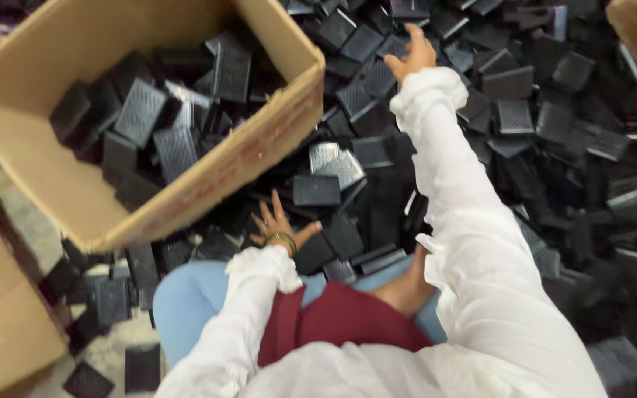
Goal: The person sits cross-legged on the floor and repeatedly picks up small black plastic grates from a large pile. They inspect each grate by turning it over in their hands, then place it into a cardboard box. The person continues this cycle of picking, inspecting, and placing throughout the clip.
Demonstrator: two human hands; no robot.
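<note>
Person sits on floor w/ a heap of black tiles (pixel 481 118) in front. Right hand (pixel 416 55) reaches far out, fingers loose, on a tile at the far side, nothing held yet. Left hand (pixel 280 225) spread flat on tiles near the knee, empty. Box (pixel 208 180), part full, tilts at left. Better to pinch one tile by its edge, I'd say.

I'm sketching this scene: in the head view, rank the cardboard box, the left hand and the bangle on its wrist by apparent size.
1. Cardboard box, by far the largest.
2. Left hand, spread on the black parts.
3. Bangle, smallest, a thin band at the wrist.
</note>
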